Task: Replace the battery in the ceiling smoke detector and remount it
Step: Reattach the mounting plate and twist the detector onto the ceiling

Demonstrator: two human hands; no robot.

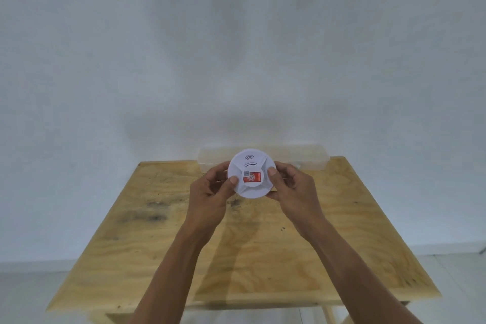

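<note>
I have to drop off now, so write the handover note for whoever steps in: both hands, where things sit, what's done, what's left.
Left hand: grips the left rim of the round white plastic smoke detector, thumb on its face.
Right hand: grips the right rim, thumb on top.
Detector: held above the plywood table, red label facing the camera.
Clear plastic box: at the table's far edge, contents unclear.
Done: detector is off the ceiling.
Left: whether the battery is already swapped cannot be told; remounting remains.

A stained plywood table (263,258) stands against a plain white wall (236,47) on a pale floor (457,284).
</note>
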